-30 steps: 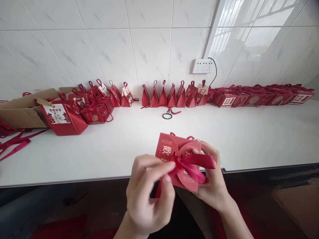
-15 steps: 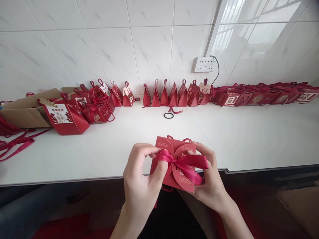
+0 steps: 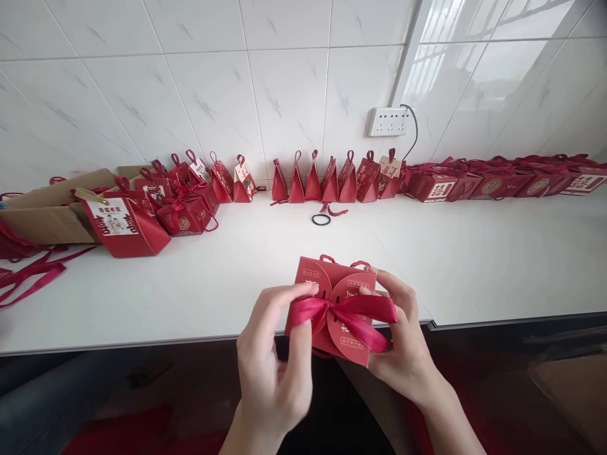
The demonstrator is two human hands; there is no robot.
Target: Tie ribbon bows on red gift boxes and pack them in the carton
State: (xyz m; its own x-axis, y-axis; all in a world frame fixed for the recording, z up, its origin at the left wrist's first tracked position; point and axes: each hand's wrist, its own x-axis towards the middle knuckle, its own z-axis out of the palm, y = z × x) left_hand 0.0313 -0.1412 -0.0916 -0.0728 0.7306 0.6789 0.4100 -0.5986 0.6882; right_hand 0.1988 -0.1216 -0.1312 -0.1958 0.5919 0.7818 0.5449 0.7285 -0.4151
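A red gift box (image 3: pixel 320 339) with rounded overlapping top flaps and twisted cord handles is held over the counter's front edge. A crimson satin ribbon (image 3: pixel 360 309) is tied across its top, with a knot at the middle and a loop and tail lying to the right. My left hand (image 3: pixel 279 351) pinches the ribbon's left loop between thumb and fingers. On the other side, my right hand (image 3: pixel 403 335) grips the box's right side, its fingers along the edge beside the ribbon's right end. The box's underside is hidden.
Small red triangular boxes (image 3: pixel 313 183) line the tiled wall. Ribboned red boxes (image 3: pixel 493 180) stand at right; a large red box (image 3: pixel 126 227) and a cardboard carton (image 3: pixel 52 224) are at left. A black ring (image 3: pixel 321 219) and loose ribbon (image 3: pixel 33 284) lie on the white counter (image 3: pixel 190 297).
My left thumb and fingers have shifted on the ribbon's left loop, which now spreads wider to the left. The box has turned slightly; my right hand keeps its hold.
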